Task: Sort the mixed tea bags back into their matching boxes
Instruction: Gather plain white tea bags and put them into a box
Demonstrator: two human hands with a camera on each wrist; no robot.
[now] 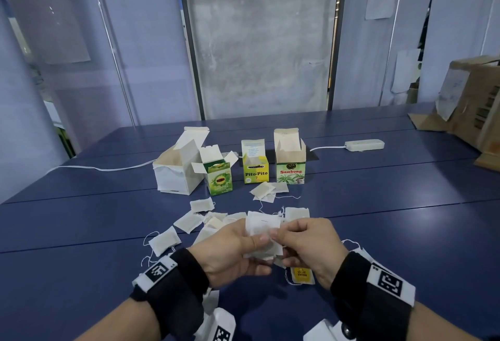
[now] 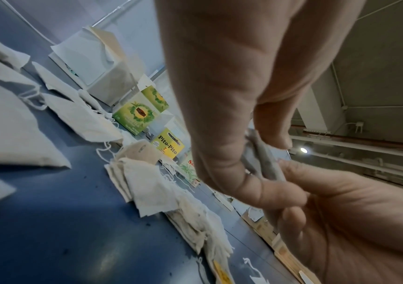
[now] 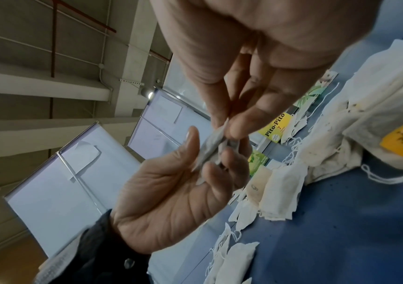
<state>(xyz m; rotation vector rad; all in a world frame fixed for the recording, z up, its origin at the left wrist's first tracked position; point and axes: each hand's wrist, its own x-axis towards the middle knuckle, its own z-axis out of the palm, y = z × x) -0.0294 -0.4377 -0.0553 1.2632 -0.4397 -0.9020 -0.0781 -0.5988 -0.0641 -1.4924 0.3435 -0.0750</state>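
Observation:
Both hands are raised above the blue table (image 1: 81, 232) over a scatter of loose tea bags (image 1: 189, 223). My left hand (image 1: 254, 243) holds a small bunch of white tea bags (image 1: 262, 224) between thumb and fingers. My right hand (image 1: 286, 235) pinches the same bunch from the right. The right wrist view shows this pinch on a bag's edge (image 3: 210, 151). Behind stand open boxes: a plain white box (image 1: 176, 173), a green box (image 1: 219, 182), a yellow Pito-Pito box (image 1: 256, 173) and a Sambong box (image 1: 290, 171).
A tea bag with a yellow tag (image 1: 301, 275) lies under my right hand. Further bags (image 1: 267, 190) lie in front of the Pito-Pito box. A white power strip (image 1: 364, 145) and cable (image 1: 94, 168) lie behind the boxes. A large cardboard carton (image 1: 476, 102) stands far right.

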